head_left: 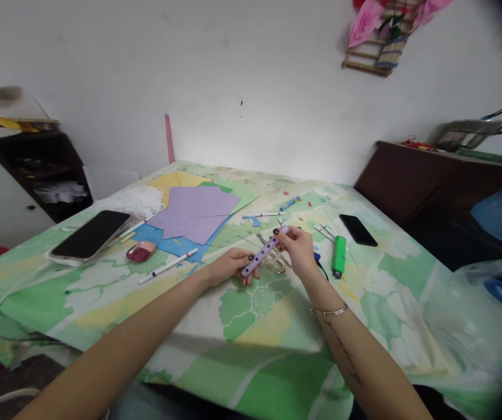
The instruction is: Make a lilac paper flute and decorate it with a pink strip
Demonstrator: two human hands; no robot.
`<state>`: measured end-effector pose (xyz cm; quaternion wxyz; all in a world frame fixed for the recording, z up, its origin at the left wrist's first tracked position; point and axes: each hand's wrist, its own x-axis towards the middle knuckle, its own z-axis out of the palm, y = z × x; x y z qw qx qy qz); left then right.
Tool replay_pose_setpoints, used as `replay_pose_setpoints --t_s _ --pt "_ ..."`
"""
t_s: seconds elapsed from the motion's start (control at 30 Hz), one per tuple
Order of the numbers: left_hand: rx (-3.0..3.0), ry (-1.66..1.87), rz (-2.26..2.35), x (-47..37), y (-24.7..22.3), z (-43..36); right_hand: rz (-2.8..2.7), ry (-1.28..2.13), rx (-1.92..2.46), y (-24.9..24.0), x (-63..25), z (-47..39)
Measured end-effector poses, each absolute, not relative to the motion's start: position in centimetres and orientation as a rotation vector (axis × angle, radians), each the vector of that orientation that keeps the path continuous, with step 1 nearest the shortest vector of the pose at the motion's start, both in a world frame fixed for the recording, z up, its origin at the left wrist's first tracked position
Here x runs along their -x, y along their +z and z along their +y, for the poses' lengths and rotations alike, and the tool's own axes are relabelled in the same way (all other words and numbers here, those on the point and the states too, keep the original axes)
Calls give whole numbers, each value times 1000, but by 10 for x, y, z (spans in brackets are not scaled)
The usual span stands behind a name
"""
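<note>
A narrow purple paper strip (260, 256) with dark dots slants between my two hands, above the table. My left hand (235, 263) pinches its lower left end, fingers curled beneath it. At the upper right end, my right hand (295, 247) grips the strip between thumb and fingers; a small white tip pokes up beside that end. Gold-handled scissors (276, 268) lie on the patterned tablecloth just behind the strip, partly hidden by it and my right hand. Purple paper sheets (198, 210) rest on blue, green and yellow ones to the left, beyond my left hand.
A green cutter (339, 256) and a black phone (358, 230) lie on the right. A large dark-screened device (91, 234), a red and pink mouse-like item (141, 251) and a marker (168, 266) lie left. White shredded strands (134, 201) sit behind. A plastic bag (473, 315) hangs at right.
</note>
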<state>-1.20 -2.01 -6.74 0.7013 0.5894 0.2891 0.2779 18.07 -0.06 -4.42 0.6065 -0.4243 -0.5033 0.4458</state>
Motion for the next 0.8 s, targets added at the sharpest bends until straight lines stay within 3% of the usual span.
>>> replay_pose_setpoints --t_s 0.43,0.8 --pt "-1392 596 675 9 -63 -24 -1187 1047 981 -42 -187 2" --pt "-1436 1061 797 7 -74 -11 -1513 1026 957 -65 -156 1"
